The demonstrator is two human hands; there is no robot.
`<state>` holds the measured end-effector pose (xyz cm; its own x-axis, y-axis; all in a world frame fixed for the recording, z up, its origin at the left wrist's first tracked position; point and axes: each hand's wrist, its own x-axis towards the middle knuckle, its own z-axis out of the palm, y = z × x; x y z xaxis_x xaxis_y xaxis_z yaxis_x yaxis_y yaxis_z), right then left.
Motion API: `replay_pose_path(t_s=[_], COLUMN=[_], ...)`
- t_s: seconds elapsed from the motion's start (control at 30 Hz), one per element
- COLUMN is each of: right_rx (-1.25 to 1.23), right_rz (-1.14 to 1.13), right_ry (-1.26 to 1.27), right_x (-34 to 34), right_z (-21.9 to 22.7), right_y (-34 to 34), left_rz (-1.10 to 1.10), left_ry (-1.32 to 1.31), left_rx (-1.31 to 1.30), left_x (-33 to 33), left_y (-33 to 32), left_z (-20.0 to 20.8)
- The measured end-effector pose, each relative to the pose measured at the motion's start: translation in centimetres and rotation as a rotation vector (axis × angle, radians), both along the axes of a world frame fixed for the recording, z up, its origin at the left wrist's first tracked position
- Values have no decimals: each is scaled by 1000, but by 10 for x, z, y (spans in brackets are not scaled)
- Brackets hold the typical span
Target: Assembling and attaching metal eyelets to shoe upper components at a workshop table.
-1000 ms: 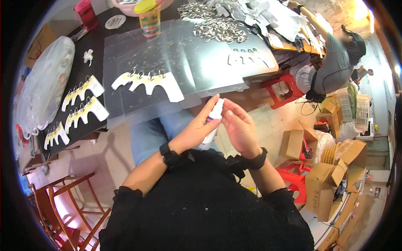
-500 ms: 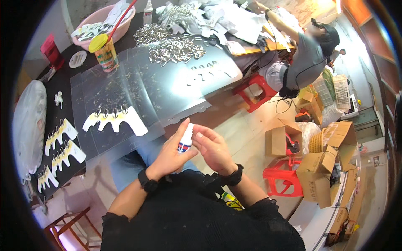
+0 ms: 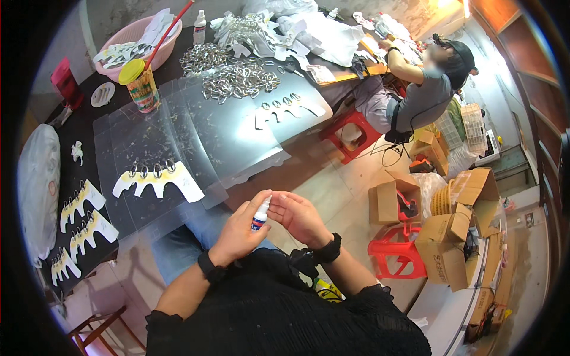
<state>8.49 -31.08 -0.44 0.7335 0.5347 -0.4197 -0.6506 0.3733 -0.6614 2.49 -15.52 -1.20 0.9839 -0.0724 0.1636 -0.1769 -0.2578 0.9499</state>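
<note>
My left hand (image 3: 235, 232) is closed around a small white squeeze bottle (image 3: 260, 218) with a blue and red label and a narrow tip. The bottle stands nearly upright, leaning a little right, in front of my body. My right hand (image 3: 301, 221) is beside its tip, fingers extended and slightly curved; whether they touch the tip I cannot tell. On the table ahead lies a white scalloped strip (image 3: 185, 185) with several metal rings along its yellowish upper edge. Farther right on the table rests a similar strip (image 3: 303, 108) with rings.
The dark table (image 3: 89, 133) carries more ringed strips (image 3: 95, 228) at left, a metal ring pile (image 3: 240, 80), a yellow-lidded container (image 3: 141, 89), a pink basin (image 3: 110, 70) and another bottle (image 3: 199, 28). A person (image 3: 424, 98) sits at right. Red stools (image 3: 395, 252) and cardboard boxes (image 3: 442, 255) occupy the floor.
Both hands have moved slightly lower in view with the bottle. The bottle's narrow tip now shows more clearly between them. The seated person's arm has drawn in toward the table.
</note>
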Motion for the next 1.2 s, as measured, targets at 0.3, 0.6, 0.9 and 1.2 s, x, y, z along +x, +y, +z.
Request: replay_pose_path(t_s=[0.3, 0.6, 0.9, 1.2], right_rx=[-176, -221, -230, -210], right_rz=[-71, -86, -32, 42], right_ry=[45, 81, 45, -83], right_x=[-4, -6, 4, 7], right_z=[-26, -36, -35, -58], right_y=[-15, -25, -27, -37], left_rz=[-76, -21, 38, 38], left_ry=[111, 33, 138, 114], left_rx=[161, 65, 76, 129], left_x=[2, 0, 7, -1], left_y=[-17, -32, -33, -39], left_z=[-24, -40, -47, -54])
